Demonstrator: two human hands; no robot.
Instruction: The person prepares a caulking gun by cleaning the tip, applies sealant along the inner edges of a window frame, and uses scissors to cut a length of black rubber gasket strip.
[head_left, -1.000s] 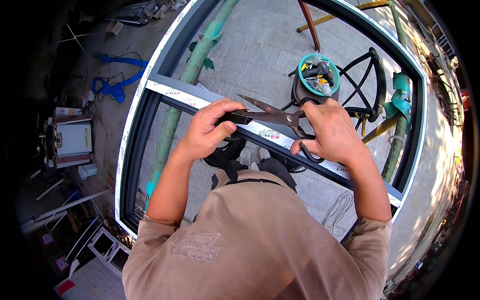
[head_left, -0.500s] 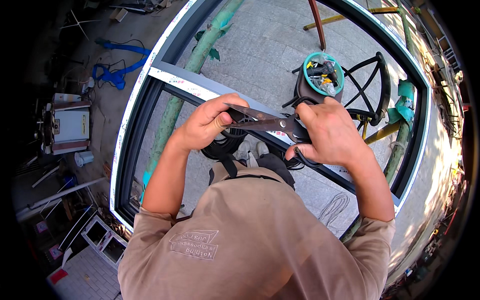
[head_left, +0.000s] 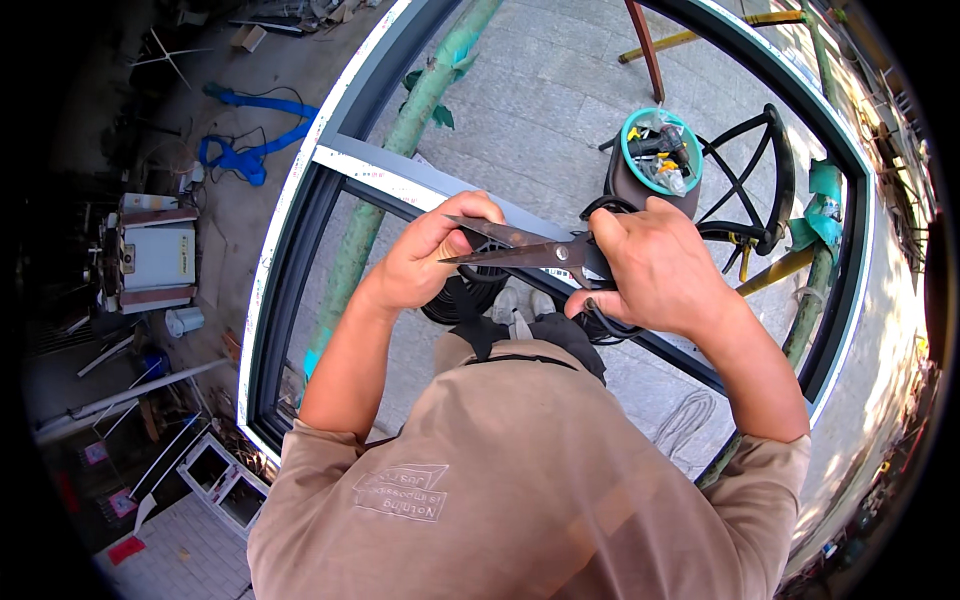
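Note:
My right hand grips the handles of a pair of dark metal scissors, its blades apart and pointing left. My left hand is closed in a pinch right at the blade tips, on what looks like a black strip that runs between the blades. How far the strip extends inside the fingers is hidden. Beneath my hands lies a large window frame of dark profile with white protective film, its crossbar passing under the scissors. Black coils hang or lie below, near my feet.
Green poles run beneath the frame on both sides. Past the crossbar, a turquoise basin of tools rests on a stool, beside a black tubular metal stand. A blue strap and a pale machine are on the left floor.
The whole view has shifted slightly, so the scene sits a little further right. Both hands keep nearly the same hold, and the scissor blades remain apart.

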